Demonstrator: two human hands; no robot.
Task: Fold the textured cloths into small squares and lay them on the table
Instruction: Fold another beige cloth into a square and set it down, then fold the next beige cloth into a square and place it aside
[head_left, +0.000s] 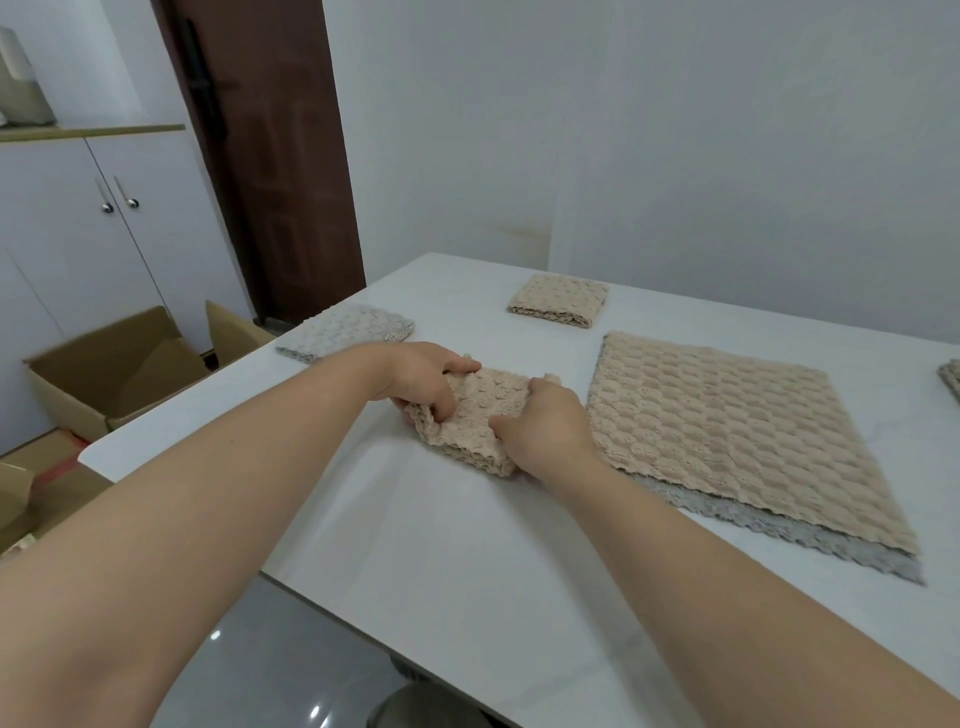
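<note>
Presently, I record my left hand (421, 382) and right hand (545, 431) both curled round a beige cloth (472, 415), folded small on the table (467, 571); a grey square (348, 330) and a beige square (558, 301) lie finished beyond, a flat beige sheet (737, 431) over a grey sheet (779, 535) awaits folding alongside; no legible writing seen.

no text, label, brand, number or sign readable, none on the folded cloth (470, 415) held by the left hand (415, 379) and right hand (545, 426), none on the table (467, 561), none on the cardboard box (104, 374) left of the left hand
</note>
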